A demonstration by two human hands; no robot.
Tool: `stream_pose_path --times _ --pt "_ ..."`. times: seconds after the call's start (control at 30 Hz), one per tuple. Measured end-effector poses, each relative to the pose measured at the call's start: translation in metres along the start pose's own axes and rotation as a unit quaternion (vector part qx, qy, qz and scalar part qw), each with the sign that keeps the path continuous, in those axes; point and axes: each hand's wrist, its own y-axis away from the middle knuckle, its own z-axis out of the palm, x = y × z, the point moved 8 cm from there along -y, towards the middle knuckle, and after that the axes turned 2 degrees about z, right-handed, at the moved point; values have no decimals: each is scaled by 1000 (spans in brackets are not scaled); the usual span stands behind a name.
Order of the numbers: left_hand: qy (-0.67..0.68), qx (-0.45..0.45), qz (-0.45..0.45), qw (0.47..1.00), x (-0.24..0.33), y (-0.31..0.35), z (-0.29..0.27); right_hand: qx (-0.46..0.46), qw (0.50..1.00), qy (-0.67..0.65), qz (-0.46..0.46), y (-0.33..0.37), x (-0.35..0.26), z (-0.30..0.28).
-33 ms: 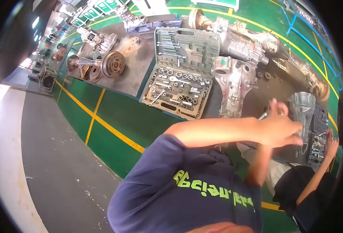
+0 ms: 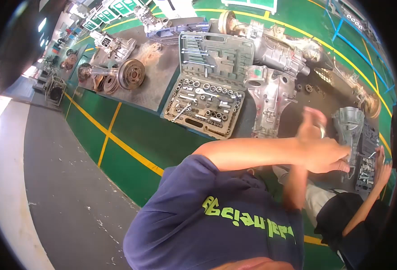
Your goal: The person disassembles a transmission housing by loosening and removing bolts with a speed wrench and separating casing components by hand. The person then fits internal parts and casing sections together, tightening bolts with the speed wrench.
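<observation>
My left forearm reaches across my front to the right. My left hand [image 2: 325, 155] is at its end, fingers partly bent with a gap between them and no thing visible in them. Just beyond it, my right hand [image 2: 312, 122] is raised and smeared by motion, partly covered by my left arm. A small bright silvery piece [image 2: 322, 131] shows between the two hands; its kind is unclear. Nearest to my hands are a grey bell-shaped gearbox housing [image 2: 349, 123] on the right and an upright metal gearbox casing [image 2: 269, 99] on the left.
An open socket set case [image 2: 203, 105] lies left of the casing. A drum-ended axle assembly [image 2: 131, 74] and gear parts stand farther left; a large gearbox [image 2: 279, 49] lies behind. At right, a co-worker's hand [image 2: 382, 168] touches a second tool case [image 2: 366, 173]. Yellow-lined green floor [image 2: 131, 130] surrounds the benches.
My right hand has shifted slightly and is more blurred. My left hand's fingers are a little lower and closer together. The co-worker's hand has moved slightly over the tool case.
</observation>
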Motion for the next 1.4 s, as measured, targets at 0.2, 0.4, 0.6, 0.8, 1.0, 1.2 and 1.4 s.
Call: stream_pose_path --times 0.2,0.4,0.6,0.8,1.0,1.2,1.4 --pt "357 -132 -149 913 -39 -11 -11 -444 832 -312 -114 39 9 -57" --pt "287 -147 -194 927 -22 -18 45 -298 937 -60 -174 37 -14 5" --pt "267 -61 -196 942 -46 0 -6 -290 903 -277 -156 -12 0 -36" --pt "215 -92 -213 949 -65 -1 -18 -685 604 -172 -371 97 -31 -24" --pt "249 -124 -245 929 -56 23 -12 -315 868 -352 -154 67 -39 28" --pt "340 -86 -169 921 -77 6 -40 -502 748 -331 -279 95 -24 -29" --pt "343 -155 -110 920 -37 3 3 -112 963 -177 -167 2 35 31"
